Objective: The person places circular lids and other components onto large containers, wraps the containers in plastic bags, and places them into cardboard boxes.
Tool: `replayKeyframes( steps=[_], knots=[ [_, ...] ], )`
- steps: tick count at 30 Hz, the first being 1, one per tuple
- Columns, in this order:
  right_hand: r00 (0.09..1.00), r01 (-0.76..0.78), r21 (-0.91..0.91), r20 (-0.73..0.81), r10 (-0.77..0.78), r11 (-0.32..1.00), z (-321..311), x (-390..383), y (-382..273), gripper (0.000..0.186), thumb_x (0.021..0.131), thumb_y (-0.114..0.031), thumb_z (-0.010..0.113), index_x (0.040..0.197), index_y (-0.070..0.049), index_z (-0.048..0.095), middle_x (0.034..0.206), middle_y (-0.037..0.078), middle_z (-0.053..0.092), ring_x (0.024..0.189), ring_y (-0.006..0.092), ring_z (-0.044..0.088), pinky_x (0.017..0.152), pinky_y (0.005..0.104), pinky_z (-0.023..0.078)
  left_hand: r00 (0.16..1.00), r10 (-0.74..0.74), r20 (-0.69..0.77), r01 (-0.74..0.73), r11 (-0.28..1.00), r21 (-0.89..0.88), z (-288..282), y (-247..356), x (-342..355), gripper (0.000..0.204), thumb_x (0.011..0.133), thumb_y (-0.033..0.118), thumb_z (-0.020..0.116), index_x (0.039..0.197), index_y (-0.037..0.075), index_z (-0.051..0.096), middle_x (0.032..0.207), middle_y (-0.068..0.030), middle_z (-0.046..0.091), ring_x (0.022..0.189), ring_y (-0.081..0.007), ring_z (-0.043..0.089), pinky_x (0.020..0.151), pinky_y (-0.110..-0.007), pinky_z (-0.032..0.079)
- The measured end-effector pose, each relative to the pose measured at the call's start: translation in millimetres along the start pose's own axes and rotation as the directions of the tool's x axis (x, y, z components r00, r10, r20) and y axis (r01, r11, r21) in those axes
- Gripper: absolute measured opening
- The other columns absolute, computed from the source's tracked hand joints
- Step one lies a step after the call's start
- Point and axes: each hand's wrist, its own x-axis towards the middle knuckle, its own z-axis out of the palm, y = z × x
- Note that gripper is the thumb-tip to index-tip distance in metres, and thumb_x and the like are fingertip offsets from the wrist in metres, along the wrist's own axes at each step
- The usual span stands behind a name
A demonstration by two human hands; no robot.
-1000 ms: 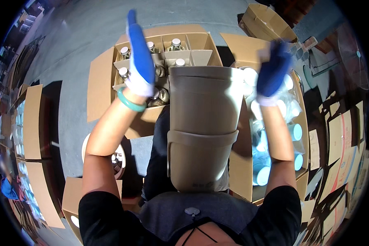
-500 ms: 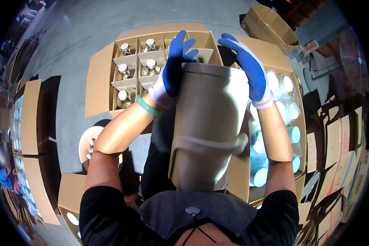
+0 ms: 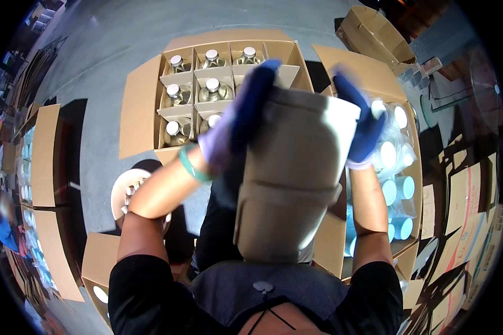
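A beige plastic container (image 3: 288, 178) with a raised band stands in front of my body, leaning slightly rightward. At its upper left, my left hand (image 3: 246, 114) in a blue-and-lilac glove is smeared by motion and appears to touch it; its grip is unclear. My right hand (image 3: 363, 120), gloved alike, is beside the upper right edge with fingers apart and slightly bent; contact is unclear. Behind the container, a divided carton (image 3: 156, 128) holds several glass bottles (image 3: 212, 92) with white caps. To the right, another carton (image 3: 416, 223) holds light-blue lidded cups (image 3: 405, 187) in plastic wrap.
At left are open cartons (image 3: 44, 162) of similar cups, a person in blue (image 3: 5, 231) and a round pale container (image 3: 123, 190). Another carton (image 3: 363, 33) sits at back right, flattened cardboard (image 3: 464, 223) lies along the right, and a clear fan-like disc (image 3: 489, 89) stands beyond.
Both hands have come inward from spread positions to either side of the container's top, the right also moving lower. The container has tilted and shifted slightly rightward.
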Motion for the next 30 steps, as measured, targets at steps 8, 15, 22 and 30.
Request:
replayKeyframes(
  steps=[8,15,22,30],
  knots=[
    [0.998,-0.014,-0.257,0.062,0.031,0.966,-15,-1,14,0.073,0.101,-0.055,0.026,0.15,0.0,0.026,0.152,0.017,0.035,0.139,0.0268,0.035,0.118,0.04,0.02,0.99,0.129,-0.055,-0.097,0.915,0.391,23,36,8,0.051,0.097,0.012,0.044,0.146,0.004,0.035,0.143,-0.0162,0.042,0.134,-0.0295,0.039,0.117,-0.04,0.022],
    [0.988,-0.029,0.21,0.156,-0.004,0.977,-16,-2,20,0.071,0.101,-0.055,0.026,0.147,-0.001,0.034,0.146,0.011,0.043,0.133,0.0224,0.041,0.114,0.0375,0.03,0.929,0.305,0.209,-0.35,0.544,0.763,18,43,7,0.061,0.091,0.025,0.053,0.142,-0.002,0.035,0.14,-0.0251,0.044,0.135,-0.0405,0.038,0.118,-0.047,0.018],
    [0.953,-0.296,0.556,0.121,0.277,0.777,-2,30,40,0.066,0.103,-0.05,0.027,0.147,-0.002,0.032,0.146,0.015,0.043,0.134,0.0251,0.041,0.114,0.0385,0.03,0.878,0.294,0.377,-0.471,0.396,0.788,-11,45,46,0.051,0.091,0.022,0.057,0.14,0.008,0.049,0.146,-0.0198,0.042,0.134,-0.0344,0.04,0.113,-0.044,0.029],
    [0.807,-0.59,0.031,0.045,0.589,0.807,-84,105,190,0.041,0.098,-0.042,0.051,0.11,-0.004,0.062,0.098,0.006,0.067,0.084,0.0132,0.062,0.069,0.028,0.05,0.935,-0.152,-0.32,0.333,0.682,0.651,-211,-94,86,0.046,0.096,0.039,0.052,0.104,-0.004,0.066,0.097,-0.0197,0.07,0.089,-0.0233,0.064,0.083,-0.035,0.048]
  ],
)
